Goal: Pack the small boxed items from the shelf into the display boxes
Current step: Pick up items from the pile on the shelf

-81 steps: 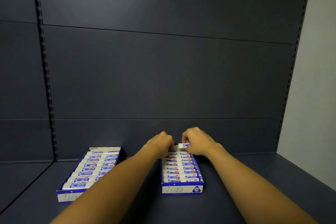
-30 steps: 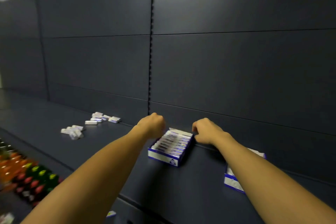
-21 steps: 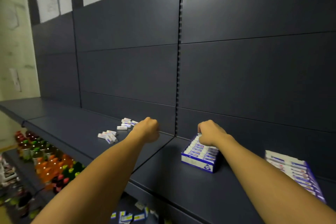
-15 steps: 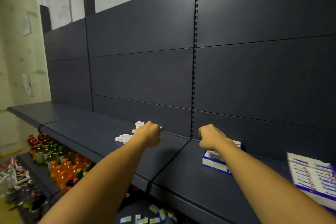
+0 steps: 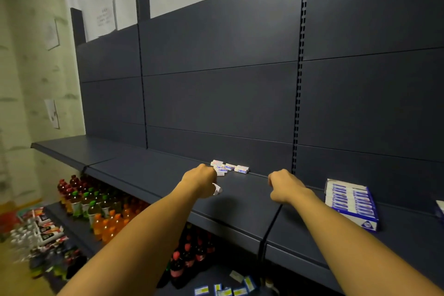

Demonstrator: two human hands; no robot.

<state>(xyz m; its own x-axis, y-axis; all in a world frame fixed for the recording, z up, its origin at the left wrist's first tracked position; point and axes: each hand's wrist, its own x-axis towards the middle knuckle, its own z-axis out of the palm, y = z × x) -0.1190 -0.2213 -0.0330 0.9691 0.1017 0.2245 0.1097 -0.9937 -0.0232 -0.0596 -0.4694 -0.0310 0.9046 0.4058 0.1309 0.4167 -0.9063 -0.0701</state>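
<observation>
Small white-and-blue rectangular cardboard boxes (image 5: 228, 168) are clustered on the matte dark metal shelf (image 5: 240, 202) by the back panel, long axes mostly left-right. A white item (image 5: 217, 189) is gripped in the curled left hand (image 5: 200, 181). The right hand (image 5: 284, 185) is fisted, nothing seen held. A filled blue-and-white cardboard display box (image 5: 350, 203) lies rightward, long axis front-back.

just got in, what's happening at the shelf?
A person is packing small boxed items into display boxes. The left hand reaches toward a loose cluster of small boxes at the back of the dark shelf; something white shows under it, too unclear to name. The right hand hovers curled, apparently holding nothing. A filled display box sits to the right.
</observation>
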